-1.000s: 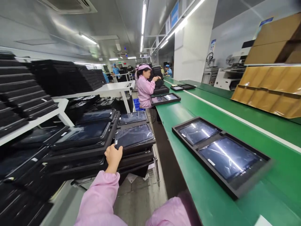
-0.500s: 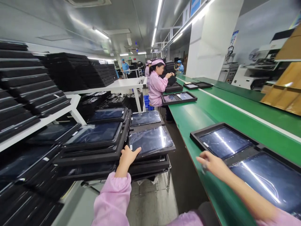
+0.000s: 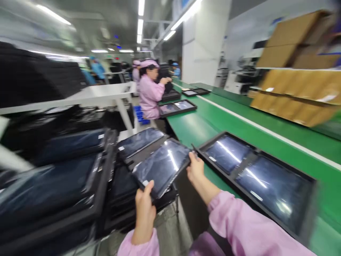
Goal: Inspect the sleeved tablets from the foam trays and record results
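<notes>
A black tray (image 3: 148,150) carries two dark, film-wrapped tablet screens, a near screen (image 3: 160,165) and a far screen (image 3: 142,139). It is raised and tilted over a stack at the left of the bench. My left hand (image 3: 145,206) grips its near corner, thumb on top. On the right side, my right hand (image 3: 196,168) has its fingers closed round the edge. A thin dark item pokes up by those fingers, too blurred to name. Another black tray (image 3: 234,172) with two screens lies on the green bench, right of my right hand.
More black trays (image 3: 105,177) with screens are stacked at left, beside a white rack (image 3: 106,90). A co-worker in pink (image 3: 149,90) sits further along the green bench (image 3: 221,122), near another tray (image 3: 178,108). Cardboard boxes (image 3: 287,39) stand at the right.
My right hand has moved from over the bench to the stacked tray's right edge. Both hands now hold that tray, which has been lifted and tilted. The view has turned right.
</notes>
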`<state>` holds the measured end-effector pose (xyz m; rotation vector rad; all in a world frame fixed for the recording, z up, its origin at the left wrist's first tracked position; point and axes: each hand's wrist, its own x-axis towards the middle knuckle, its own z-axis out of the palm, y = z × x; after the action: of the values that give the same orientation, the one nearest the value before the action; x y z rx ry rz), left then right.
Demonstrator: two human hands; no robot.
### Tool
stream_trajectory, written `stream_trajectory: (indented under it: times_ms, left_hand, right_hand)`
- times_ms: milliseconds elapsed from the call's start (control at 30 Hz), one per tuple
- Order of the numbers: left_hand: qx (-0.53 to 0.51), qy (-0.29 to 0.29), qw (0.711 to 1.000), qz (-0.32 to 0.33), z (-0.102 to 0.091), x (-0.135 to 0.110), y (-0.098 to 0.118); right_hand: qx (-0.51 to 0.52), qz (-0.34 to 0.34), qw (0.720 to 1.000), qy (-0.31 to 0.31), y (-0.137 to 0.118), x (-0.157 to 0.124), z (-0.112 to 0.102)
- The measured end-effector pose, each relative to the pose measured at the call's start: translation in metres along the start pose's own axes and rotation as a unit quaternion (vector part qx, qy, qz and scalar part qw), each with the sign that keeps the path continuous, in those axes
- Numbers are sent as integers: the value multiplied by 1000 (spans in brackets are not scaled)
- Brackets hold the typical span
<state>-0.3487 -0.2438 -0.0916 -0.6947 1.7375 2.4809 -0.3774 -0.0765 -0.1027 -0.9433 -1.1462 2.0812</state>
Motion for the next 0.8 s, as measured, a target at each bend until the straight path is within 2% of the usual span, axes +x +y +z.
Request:
stream_trajectory:
  times_ms: [67, 167, 267, 367, 567, 800]
  left_hand:
    - [-70, 28, 997, -23, 6, 0, 5]
    - [-67, 30, 997, -34, 9, 6, 14]
    - [-62, 31, 997, -25, 6, 4, 14]
    - [-64, 12, 998, -9, 1, -1, 3]
    - [-93, 2, 995, 40, -1, -6, -13]
    - [-78, -62, 990, 100, 5, -22, -16]
  right_hand:
    - [41, 23, 999, 5, 1, 2, 8]
    - [84, 51, 995, -6, 4, 4, 14]
    - [97, 85, 991, -36, 8, -8, 7]
    - [96, 107, 988, -57, 11, -20, -1]
    - [112, 90, 988, -48, 8, -19, -4]
    - [128, 64, 989, -20, -9, -15, -15]
